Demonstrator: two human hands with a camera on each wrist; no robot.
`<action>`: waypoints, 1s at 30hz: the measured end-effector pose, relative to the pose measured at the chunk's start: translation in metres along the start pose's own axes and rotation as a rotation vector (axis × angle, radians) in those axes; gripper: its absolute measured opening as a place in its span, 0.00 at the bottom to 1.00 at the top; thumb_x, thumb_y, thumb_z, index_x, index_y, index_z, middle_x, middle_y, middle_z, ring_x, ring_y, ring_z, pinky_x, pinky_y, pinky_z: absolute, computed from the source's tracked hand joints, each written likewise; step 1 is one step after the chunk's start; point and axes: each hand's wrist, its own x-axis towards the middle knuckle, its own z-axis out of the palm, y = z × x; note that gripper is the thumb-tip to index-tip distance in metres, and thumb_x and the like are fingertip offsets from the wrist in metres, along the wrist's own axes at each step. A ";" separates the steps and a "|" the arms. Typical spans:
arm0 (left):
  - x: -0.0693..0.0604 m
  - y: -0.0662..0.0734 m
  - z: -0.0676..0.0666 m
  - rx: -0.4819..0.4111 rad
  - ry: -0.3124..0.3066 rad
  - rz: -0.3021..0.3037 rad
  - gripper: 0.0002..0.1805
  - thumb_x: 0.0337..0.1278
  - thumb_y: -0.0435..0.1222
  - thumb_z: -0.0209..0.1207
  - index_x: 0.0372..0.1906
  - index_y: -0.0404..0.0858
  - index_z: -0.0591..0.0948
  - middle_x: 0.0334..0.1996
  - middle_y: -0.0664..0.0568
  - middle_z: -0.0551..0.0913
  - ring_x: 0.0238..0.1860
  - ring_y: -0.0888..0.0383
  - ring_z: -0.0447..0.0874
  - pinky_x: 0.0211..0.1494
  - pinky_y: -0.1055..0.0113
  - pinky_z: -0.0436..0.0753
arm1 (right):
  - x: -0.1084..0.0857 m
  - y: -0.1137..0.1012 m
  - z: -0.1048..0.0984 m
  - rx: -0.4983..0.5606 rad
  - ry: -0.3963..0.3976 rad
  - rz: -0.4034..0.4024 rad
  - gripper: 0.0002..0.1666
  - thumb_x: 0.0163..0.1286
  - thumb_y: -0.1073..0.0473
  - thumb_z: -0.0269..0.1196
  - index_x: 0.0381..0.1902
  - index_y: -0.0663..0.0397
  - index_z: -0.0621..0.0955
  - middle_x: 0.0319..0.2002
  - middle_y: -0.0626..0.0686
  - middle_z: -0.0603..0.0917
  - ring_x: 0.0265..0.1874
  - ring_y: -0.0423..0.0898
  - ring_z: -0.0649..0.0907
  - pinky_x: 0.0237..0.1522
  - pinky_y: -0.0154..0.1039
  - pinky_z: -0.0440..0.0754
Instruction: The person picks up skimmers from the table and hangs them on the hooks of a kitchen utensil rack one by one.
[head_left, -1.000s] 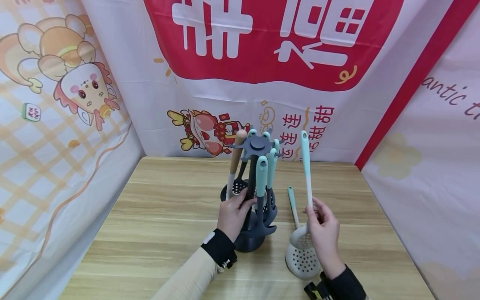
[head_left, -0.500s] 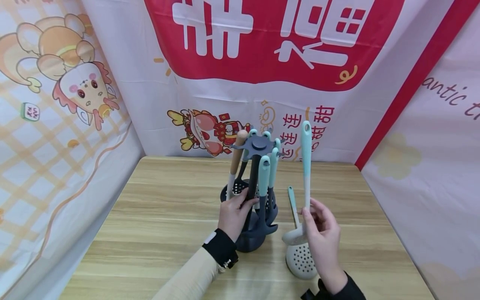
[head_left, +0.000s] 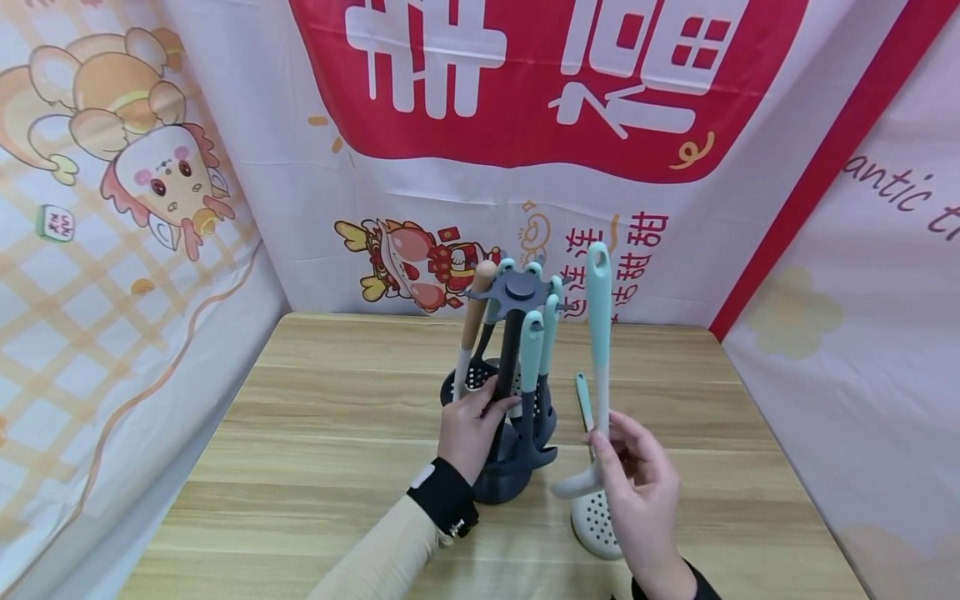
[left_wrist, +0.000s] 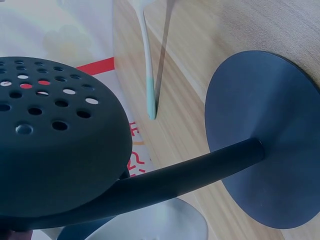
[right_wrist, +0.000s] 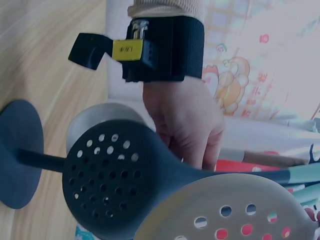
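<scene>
My left hand (head_left: 468, 429) grips the black pole (head_left: 509, 354) of a rotating utensil rack (head_left: 519, 292), whose round base (left_wrist: 265, 145) stands on the table. From its hooks hang several utensils, including a dark slotted skimmer (right_wrist: 107, 175) and one with a wood-tipped handle (head_left: 474, 317). To the rack's right, my right hand (head_left: 647, 496) pinches a grey slotted skimmer (head_left: 600, 333) low on its shaft, teal handle upward. Its perforated head (right_wrist: 235, 210) points toward the rack, apart from it. Beneath, another grey skimmer (head_left: 595, 523) lies on the table, partly covered by my right hand.
The wooden table (head_left: 337, 433) reaches back to a printed cloth (head_left: 420, 192) hanging behind it. More cloth (head_left: 127, 292) hangs along the left side, and a pale sheet (head_left: 847, 350) along the right.
The skimmer in my right hand has turned, its head swinging left toward the rack and its handle rising, then shifting left. My left hand keeps its hold on the pole.
</scene>
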 end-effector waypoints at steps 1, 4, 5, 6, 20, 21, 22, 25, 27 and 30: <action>0.000 0.000 0.000 0.002 0.002 0.004 0.17 0.56 0.36 0.67 0.50 0.33 0.86 0.40 0.44 0.90 0.40 0.54 0.91 0.41 0.65 0.89 | -0.001 -0.001 0.001 0.004 -0.003 -0.018 0.16 0.63 0.80 0.60 0.49 0.70 0.80 0.33 0.40 0.86 0.25 0.36 0.78 0.26 0.29 0.74; 0.000 -0.001 0.001 0.005 0.005 0.010 0.17 0.56 0.35 0.68 0.50 0.33 0.86 0.41 0.44 0.90 0.41 0.54 0.91 0.42 0.65 0.89 | -0.005 -0.003 0.002 0.015 -0.012 -0.062 0.17 0.61 0.82 0.59 0.48 0.71 0.80 0.33 0.38 0.86 0.25 0.35 0.78 0.24 0.29 0.74; 0.000 -0.001 0.002 0.005 0.006 0.011 0.17 0.56 0.35 0.68 0.50 0.33 0.86 0.41 0.44 0.90 0.41 0.54 0.91 0.42 0.65 0.89 | -0.006 -0.003 0.003 0.018 -0.014 -0.074 0.17 0.61 0.82 0.60 0.48 0.72 0.80 0.33 0.38 0.86 0.25 0.35 0.78 0.24 0.29 0.74; 0.000 -0.001 0.002 0.004 0.006 0.011 0.17 0.55 0.34 0.68 0.50 0.33 0.86 0.41 0.44 0.90 0.41 0.54 0.91 0.42 0.65 0.88 | -0.007 -0.004 0.003 0.022 -0.015 -0.086 0.18 0.60 0.83 0.60 0.48 0.72 0.80 0.33 0.38 0.86 0.25 0.35 0.79 0.24 0.28 0.74; 0.000 0.002 0.003 0.013 0.012 0.015 0.15 0.56 0.35 0.68 0.48 0.33 0.87 0.38 0.45 0.90 0.40 0.56 0.91 0.42 0.66 0.88 | -0.018 -0.003 0.008 0.036 -0.058 -0.163 0.21 0.56 0.85 0.60 0.47 0.72 0.80 0.33 0.42 0.87 0.31 0.32 0.83 0.29 0.24 0.79; 0.000 0.002 0.003 0.016 0.010 0.015 0.15 0.56 0.35 0.68 0.48 0.33 0.87 0.38 0.46 0.90 0.40 0.56 0.91 0.42 0.66 0.88 | -0.019 -0.002 0.008 0.040 -0.060 -0.170 0.21 0.55 0.86 0.60 0.47 0.72 0.80 0.33 0.43 0.88 0.31 0.32 0.83 0.30 0.24 0.79; 0.001 0.002 0.003 0.015 0.007 0.016 0.15 0.56 0.35 0.68 0.48 0.33 0.87 0.38 0.46 0.91 0.39 0.56 0.91 0.41 0.67 0.88 | -0.019 -0.001 0.008 0.047 -0.062 -0.183 0.21 0.55 0.86 0.60 0.47 0.73 0.80 0.32 0.45 0.88 0.31 0.32 0.83 0.30 0.24 0.79; 0.002 0.003 0.003 0.014 0.000 0.011 0.14 0.56 0.34 0.68 0.47 0.34 0.87 0.37 0.47 0.91 0.38 0.58 0.91 0.41 0.68 0.88 | -0.020 -0.003 0.009 0.031 -0.068 -0.170 0.21 0.55 0.86 0.61 0.47 0.71 0.81 0.31 0.48 0.88 0.30 0.32 0.83 0.28 0.25 0.79; 0.002 0.003 0.004 0.018 0.000 0.009 0.13 0.56 0.34 0.69 0.46 0.35 0.87 0.36 0.47 0.91 0.38 0.58 0.91 0.40 0.69 0.88 | -0.021 -0.005 0.009 0.012 -0.075 -0.129 0.21 0.57 0.84 0.61 0.47 0.69 0.81 0.31 0.49 0.87 0.30 0.32 0.83 0.27 0.26 0.80; 0.002 0.004 0.005 0.022 0.006 0.009 0.13 0.55 0.33 0.69 0.46 0.35 0.88 0.35 0.48 0.91 0.36 0.59 0.91 0.39 0.70 0.88 | -0.023 -0.009 0.008 -0.021 -0.087 -0.065 0.20 0.59 0.82 0.62 0.48 0.64 0.82 0.30 0.48 0.87 0.29 0.33 0.83 0.25 0.27 0.79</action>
